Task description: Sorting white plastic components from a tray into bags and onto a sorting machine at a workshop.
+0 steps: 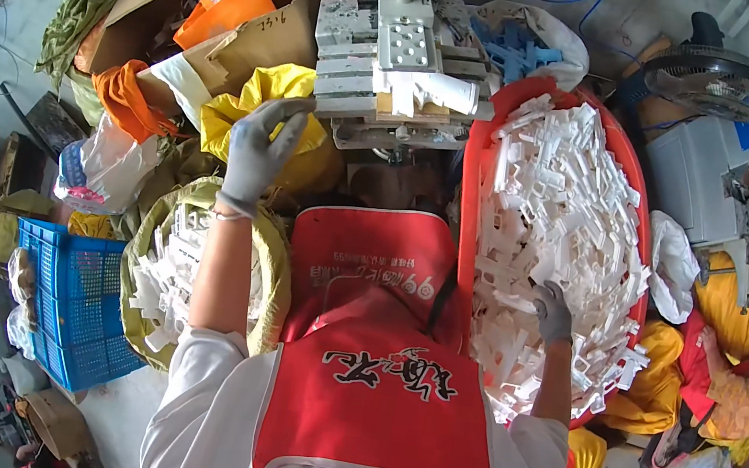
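Red tub (476,167) of white parts (561,214) under right hand (555,311); fan (712,81) beyond.

Both hands wear thin grey knit gloves, matt and slightly fuzzy: the left hand (259,151) and the right hand (554,311). The white parts (574,196) look like hard moulded plastic, smooth and dull, heaped in a glossy red plastic tub (478,167). The press (403,45) is bare grey metal. The red apron (370,262) is smooth, faintly shiny cloth.
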`<control>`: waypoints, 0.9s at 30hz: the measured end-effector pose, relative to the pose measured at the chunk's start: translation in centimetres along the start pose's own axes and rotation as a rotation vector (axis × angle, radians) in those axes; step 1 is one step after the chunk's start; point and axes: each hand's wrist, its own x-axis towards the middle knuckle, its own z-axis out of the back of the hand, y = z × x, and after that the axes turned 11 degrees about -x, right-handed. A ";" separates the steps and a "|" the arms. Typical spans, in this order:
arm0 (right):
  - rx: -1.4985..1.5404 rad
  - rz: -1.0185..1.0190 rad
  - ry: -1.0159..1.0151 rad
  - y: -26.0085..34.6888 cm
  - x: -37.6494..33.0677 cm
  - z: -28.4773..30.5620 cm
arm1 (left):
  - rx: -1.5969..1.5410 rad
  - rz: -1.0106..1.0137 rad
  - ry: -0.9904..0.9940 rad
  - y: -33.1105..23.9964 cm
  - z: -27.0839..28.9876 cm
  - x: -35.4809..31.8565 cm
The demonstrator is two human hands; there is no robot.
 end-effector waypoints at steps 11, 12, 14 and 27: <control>0.085 -0.132 0.087 -1.6 -1.8 -0.3 | 0.031 -0.092 0.251 0.7 -4.9 7.0; 0.083 -0.131 0.086 -1.1 -1.5 0.8 | 0.001 -0.136 0.307 0.8 -5.1 7.7; 0.175 -0.162 0.162 -0.1 -0.7 2.9 | -0.135 -0.057 0.385 0.9 -5.0 8.1; 1.361 0.162 -0.108 22.5 19.5 17.2 | -0.179 0.130 -0.150 3.3 2.9 -1.2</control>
